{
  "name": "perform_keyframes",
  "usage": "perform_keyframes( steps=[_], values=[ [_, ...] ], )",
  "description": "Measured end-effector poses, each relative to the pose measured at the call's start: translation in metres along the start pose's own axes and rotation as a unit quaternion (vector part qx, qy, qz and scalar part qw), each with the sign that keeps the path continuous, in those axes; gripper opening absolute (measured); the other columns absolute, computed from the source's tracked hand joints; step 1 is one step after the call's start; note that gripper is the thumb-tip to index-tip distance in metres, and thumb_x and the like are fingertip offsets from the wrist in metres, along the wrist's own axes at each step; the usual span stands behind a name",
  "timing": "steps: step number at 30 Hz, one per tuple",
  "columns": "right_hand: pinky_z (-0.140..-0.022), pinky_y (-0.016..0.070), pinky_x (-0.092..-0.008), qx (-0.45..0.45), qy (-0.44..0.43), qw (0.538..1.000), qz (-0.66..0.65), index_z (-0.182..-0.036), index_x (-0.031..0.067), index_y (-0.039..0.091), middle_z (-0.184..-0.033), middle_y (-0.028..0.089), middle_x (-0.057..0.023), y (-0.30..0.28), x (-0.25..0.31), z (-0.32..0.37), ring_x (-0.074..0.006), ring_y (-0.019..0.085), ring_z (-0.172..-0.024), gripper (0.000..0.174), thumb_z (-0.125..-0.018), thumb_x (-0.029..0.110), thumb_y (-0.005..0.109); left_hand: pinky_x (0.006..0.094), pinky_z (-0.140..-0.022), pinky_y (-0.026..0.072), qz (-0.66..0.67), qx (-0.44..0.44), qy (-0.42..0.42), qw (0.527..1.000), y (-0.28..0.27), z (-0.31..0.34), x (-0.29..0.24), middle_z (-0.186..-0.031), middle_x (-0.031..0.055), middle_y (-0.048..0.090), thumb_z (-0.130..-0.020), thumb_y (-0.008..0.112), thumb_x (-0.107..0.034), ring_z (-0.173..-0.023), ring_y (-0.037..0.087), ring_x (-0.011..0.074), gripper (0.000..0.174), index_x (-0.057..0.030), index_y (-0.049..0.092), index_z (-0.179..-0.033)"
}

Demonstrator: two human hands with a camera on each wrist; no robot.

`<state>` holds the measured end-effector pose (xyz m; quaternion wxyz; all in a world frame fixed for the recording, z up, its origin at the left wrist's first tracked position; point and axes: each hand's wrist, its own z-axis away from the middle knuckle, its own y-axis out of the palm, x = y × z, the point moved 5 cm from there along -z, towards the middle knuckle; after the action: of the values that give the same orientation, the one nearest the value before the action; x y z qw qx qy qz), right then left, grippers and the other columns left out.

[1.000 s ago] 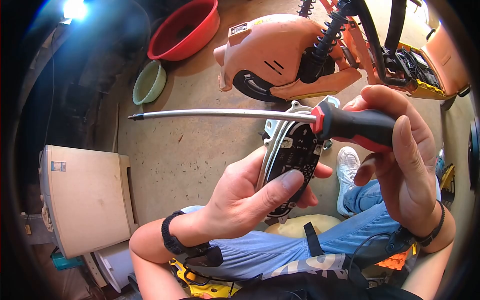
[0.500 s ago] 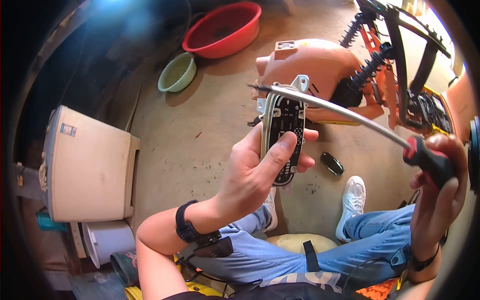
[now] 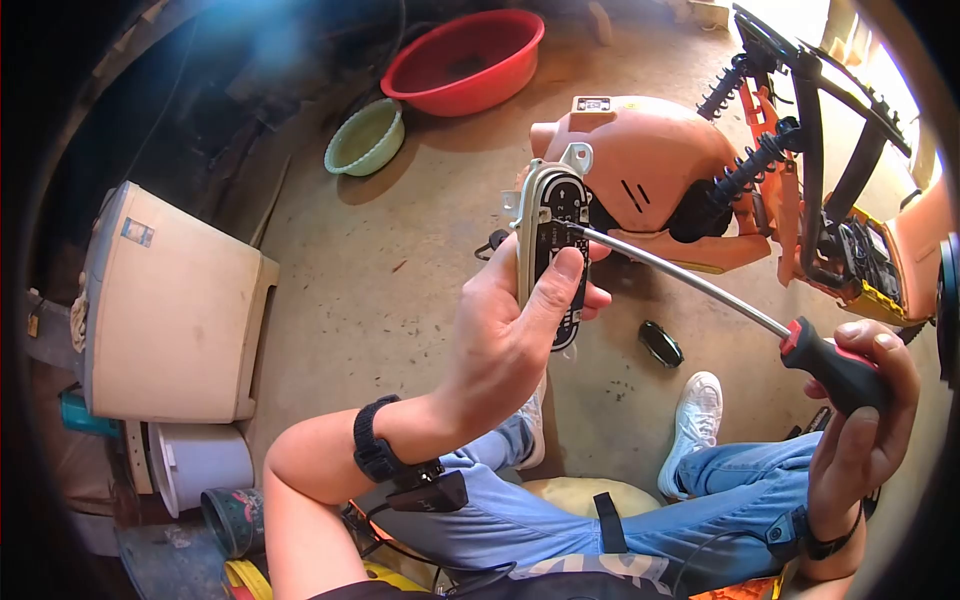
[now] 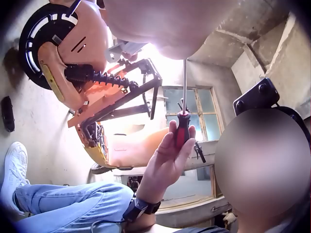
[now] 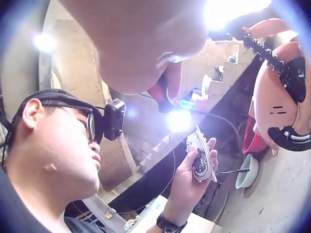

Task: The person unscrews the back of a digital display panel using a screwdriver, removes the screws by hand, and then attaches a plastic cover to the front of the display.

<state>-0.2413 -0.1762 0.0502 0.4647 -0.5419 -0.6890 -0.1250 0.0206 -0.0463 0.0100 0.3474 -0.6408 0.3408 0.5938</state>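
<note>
My left hand (image 3: 505, 335) grips an instrument display panel (image 3: 567, 196) with a white rim and a black face with printed digits, thumb lying across the lower face. My right hand (image 3: 868, 440) holds the red and black handle of a long screwdriver (image 3: 690, 281). Its shaft slants up to the left, and its tip overlaps the panel's upper face. The right wrist view shows the panel (image 5: 200, 164) upright in the left hand (image 5: 184, 187). In the left wrist view, fingers and thumb of the right hand (image 4: 165, 162) wrap the handle; the panel is mostly hidden there.
An orange scooter body (image 3: 650, 165) with coil springs stands ahead. A black oval part (image 3: 661, 344) lies on the floor near a white shoe (image 3: 699, 420). Red (image 3: 465, 70) and pale green basins (image 3: 365, 140) sit at the back; a cream box (image 3: 175, 300) stands left.
The right hand has drawn back to the right and lowered, bringing the screwdriver tip from beyond the panel's left side onto its face. The head view has shifted; the left hand keeps its grip.
</note>
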Motion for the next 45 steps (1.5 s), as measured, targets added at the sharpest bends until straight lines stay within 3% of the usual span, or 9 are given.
perform_keyframes(
  steps=[3,13,15,25,30,33,37,39,45],
  values=[
    [-0.068,0.0587,-0.0282,0.018,-0.002,1.000,0.000,-0.134,0.0016,0.044,-0.114,0.056,-0.0221,0.001,0.001,-0.002,-0.0239,0.060,-0.098,0.057,-0.098,0.046,0.050,0.0271,-0.076,0.0532,0.028,-0.031,0.011,0.999,0.003,0.002,-0.001,-0.107,0.0083,0.067,-0.104,0.053,-0.026,-0.085,0.066,0.0117,0.030,0.0011,0.059,-0.116],
    [-0.070,0.0593,-0.0295,0.017,0.010,1.000,-0.002,-0.133,0.0011,0.046,-0.115,0.057,-0.0216,0.005,0.002,-0.003,-0.0242,0.060,-0.102,0.057,-0.098,0.046,0.053,0.0265,-0.077,0.0532,0.030,-0.031,0.018,0.999,0.004,0.003,0.000,-0.108,0.0075,0.067,-0.104,0.054,-0.022,-0.086,0.065,0.0110,0.026,0.0008,0.059,-0.117],
    [-0.070,0.0593,-0.0298,0.012,0.012,1.000,-0.007,-0.132,0.0004,0.046,-0.115,0.057,-0.0219,0.005,0.002,-0.003,-0.0246,0.060,-0.102,0.057,-0.098,0.045,0.053,0.0278,-0.082,0.0553,-0.004,-0.004,0.025,1.000,0.004,0.003,0.000,-0.120,0.0150,0.066,-0.104,0.051,-0.028,-0.092,0.068,0.0134,0.033,0.0004,0.054,-0.122],
    [-0.068,0.0594,-0.0297,0.017,-0.005,1.000,-0.008,-0.130,-0.0003,0.047,-0.113,0.058,-0.0222,0.005,0.002,-0.003,-0.0248,0.059,-0.104,0.056,-0.098,0.046,0.054,0.0279,-0.082,0.0555,-0.038,-0.016,0.028,0.999,0.005,0.004,0.000,-0.121,0.0146,0.066,-0.104,0.052,-0.025,-0.092,0.068,0.0135,0.030,0.0012,0.055,-0.120],
    [-0.061,0.0585,-0.0270,0.048,0.005,0.993,-0.110,-0.127,0.0037,0.044,-0.116,0.055,-0.0218,0.008,0.000,-0.002,-0.0209,0.065,-0.082,0.051,-0.098,0.044,0.055,0.0281,-0.081,0.0551,-0.097,-0.006,0.040,0.994,0.004,0.003,0.001,-0.119,0.0123,0.066,-0.104,0.052,-0.023,-0.091,0.067,0.0126,0.030,0.0024,0.055,-0.120],
    [-0.058,0.0568,-0.0247,0.024,0.010,0.995,-0.091,-0.129,0.0046,0.041,-0.118,0.053,-0.0220,0.009,0.001,-0.003,-0.0184,0.064,-0.070,0.055,-0.096,0.045,0.059,0.0282,-0.080,0.0548,-0.091,-0.010,0.035,0.995,0.004,0.003,0.004,-0.119,0.0122,0.066,-0.104,0.053,-0.023,-0.090,0.067,0.0124,0.030,0.0024,0.055,-0.120],
    [-0.058,0.0552,-0.0231,0.042,-0.001,0.999,-0.029,-0.129,0.0049,0.039,-0.119,0.052,-0.0223,0.018,0.011,-0.005,-0.0166,0.064,-0.069,0.058,-0.094,0.045,0.062,0.0275,-0.079,0.0543,-0.079,-0.023,0.038,0.996,0.002,0.001,0.007,-0.114,0.0106,0.067,-0.104,0.053,-0.023,-0.089,0.066,0.0122,0.030,0.0023,0.056,-0.119],
    [-0.057,0.0518,-0.0217,0.018,0.056,0.998,0.009,-0.132,0.0045,0.038,-0.110,0.056,-0.0191,0.015,0.011,-0.005,-0.0142,0.062,-0.067,0.067,-0.093,0.054,0.060,0.0271,-0.078,0.0538,-0.081,-0.024,0.031,0.996,0.002,0.002,0.008,-0.106,0.0083,0.067,-0.103,0.054,-0.023,-0.088,0.066,0.0116,0.029,0.0021,0.058,-0.117],
    [-0.057,0.0463,-0.0240,0.027,0.065,0.997,0.028,-0.140,0.0021,0.034,-0.092,0.060,-0.0117,-0.001,-0.011,-0.002,-0.0114,0.056,-0.063,0.088,-0.089,0.073,0.049,0.0257,-0.076,0.0527,-0.097,-0.029,0.013,0.995,0.003,0.002,0.010,-0.100,0.0056,0.066,-0.103,0.056,-0.022,-0.085,0.065,0.0100,0.027,0.0023,0.060,-0.114]
  ],
)
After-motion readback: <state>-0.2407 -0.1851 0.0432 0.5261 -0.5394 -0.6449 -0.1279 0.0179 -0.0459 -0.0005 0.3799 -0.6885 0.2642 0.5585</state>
